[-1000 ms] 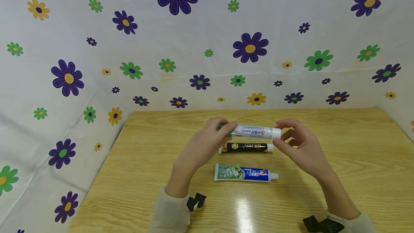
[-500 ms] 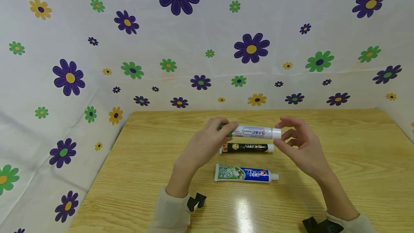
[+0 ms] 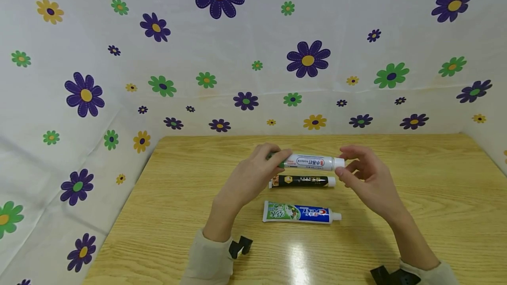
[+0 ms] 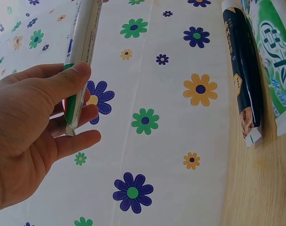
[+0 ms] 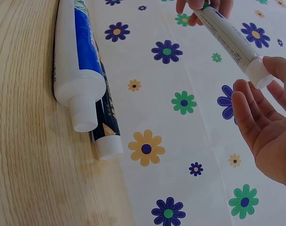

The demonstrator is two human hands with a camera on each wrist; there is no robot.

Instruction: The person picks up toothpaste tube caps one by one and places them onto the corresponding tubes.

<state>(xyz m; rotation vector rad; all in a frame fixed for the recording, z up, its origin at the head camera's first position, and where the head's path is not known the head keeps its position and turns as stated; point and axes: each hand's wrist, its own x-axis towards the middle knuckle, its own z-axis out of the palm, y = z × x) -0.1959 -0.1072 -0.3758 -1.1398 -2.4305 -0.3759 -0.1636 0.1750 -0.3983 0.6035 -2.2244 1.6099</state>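
A white toothpaste tube with a green tail end is held level above the table, its white cap pointing right. My left hand grips the green end, thumb on the near face and fingers behind, as the left wrist view shows. With thumb and forefinger my right hand pinches the cap; its other fingers curl loosely below, beside the cap in the right wrist view. On the table lie a black toothpaste tube and, nearer, a green and blue toothpaste tube, both with white caps to the right.
The wooden table runs back to a white cloth printed with purple, green and yellow flowers, which also hangs along the left and right sides. Black camera mounts sit at both sleeve cuffs.
The right thumb and forefinger have shifted slightly on the cap, closing more around it. The left hand and the held tube keep their place, and the two lying tubes stay put.
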